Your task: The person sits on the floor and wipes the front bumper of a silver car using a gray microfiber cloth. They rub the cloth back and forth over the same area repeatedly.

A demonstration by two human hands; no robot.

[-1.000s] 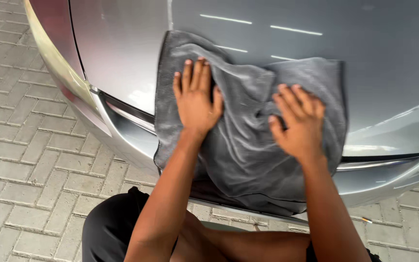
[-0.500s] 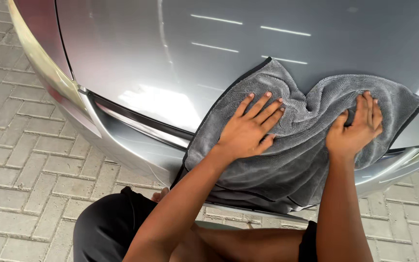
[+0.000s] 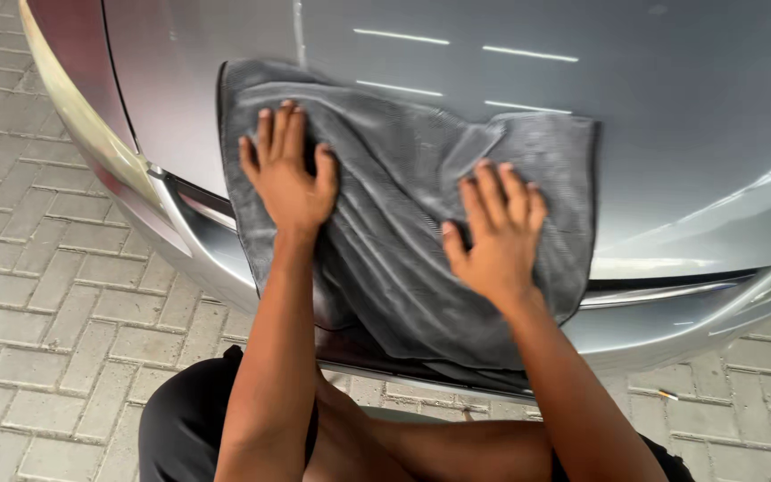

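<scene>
Head view: grey towel [image 3: 403,232] under both flat hands [image 3: 289,174] [image 3: 495,234].

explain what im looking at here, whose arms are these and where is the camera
The camera is worn on a person's head and looks down, so the two bare arms are that person's own. The left hand and right hand both press flat, fingers spread, on a grey cloth. The cloth is spread over the front of a silver car, draping down onto its bumper. Nothing is gripped; the palms just rest on the cloth. Below is a brick-paved ground.
</scene>
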